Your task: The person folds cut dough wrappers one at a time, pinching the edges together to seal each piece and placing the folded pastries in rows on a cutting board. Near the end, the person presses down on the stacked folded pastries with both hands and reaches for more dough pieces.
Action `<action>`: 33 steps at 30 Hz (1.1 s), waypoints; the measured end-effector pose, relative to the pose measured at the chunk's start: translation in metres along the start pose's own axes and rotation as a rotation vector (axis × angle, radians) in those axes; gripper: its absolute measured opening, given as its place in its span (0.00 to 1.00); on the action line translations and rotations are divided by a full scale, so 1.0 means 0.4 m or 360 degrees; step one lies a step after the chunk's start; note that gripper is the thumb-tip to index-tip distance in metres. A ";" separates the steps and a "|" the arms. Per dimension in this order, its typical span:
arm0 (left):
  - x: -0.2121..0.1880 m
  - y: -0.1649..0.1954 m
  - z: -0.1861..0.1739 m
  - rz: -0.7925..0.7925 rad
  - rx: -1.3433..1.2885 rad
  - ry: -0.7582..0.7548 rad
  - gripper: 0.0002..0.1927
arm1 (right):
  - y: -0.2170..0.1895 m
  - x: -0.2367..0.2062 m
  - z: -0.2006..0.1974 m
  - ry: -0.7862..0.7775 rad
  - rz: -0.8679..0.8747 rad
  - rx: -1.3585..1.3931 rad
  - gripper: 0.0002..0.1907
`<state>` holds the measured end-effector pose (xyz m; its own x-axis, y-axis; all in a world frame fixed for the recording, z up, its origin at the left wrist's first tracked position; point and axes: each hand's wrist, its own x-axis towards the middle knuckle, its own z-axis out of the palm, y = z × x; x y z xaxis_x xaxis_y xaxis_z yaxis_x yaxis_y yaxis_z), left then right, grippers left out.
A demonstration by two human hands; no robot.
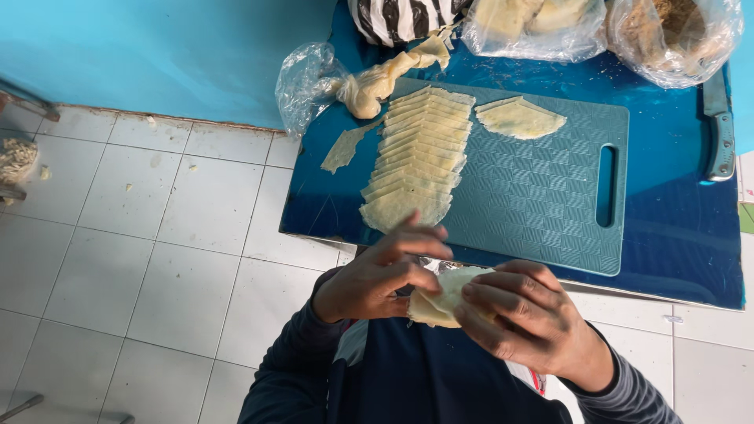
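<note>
Both of my hands hold one folded pale pastry sheet (442, 297) close to my body, below the table's near edge. My left hand (382, 275) pinches its left side with the fingertips. My right hand (522, 316) wraps around its right side. On the teal cutting board (542, 196) lies a fanned row of several triangular pastry sheets (419, 159), with a separate sheet (520, 118) at the board's far edge. One loose strip (342, 148) lies on the blue table (675, 243), left of the board.
Clear plastic bags (675, 35) holding dough and filling sit at the table's far side, and a twisted bag of dough (365, 86) lies near the far left corner. A knife (717, 129) rests at the right edge. White floor tiles (157, 259) spread to the left.
</note>
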<state>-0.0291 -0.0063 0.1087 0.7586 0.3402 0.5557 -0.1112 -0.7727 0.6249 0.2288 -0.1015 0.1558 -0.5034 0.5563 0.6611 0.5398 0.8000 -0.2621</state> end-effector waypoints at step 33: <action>-0.055 -0.034 0.260 -0.0781 -0.1692 0.1262 0.15 | 0.015 -0.058 0.159 0.0489 0.1082 0.0589 0.08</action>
<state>0.0224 -0.0590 0.0309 0.3435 0.9340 0.0979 -0.6389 0.1560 0.7533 0.2008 -0.0953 0.0941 0.0880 0.9016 0.4236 0.3757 0.3638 -0.8524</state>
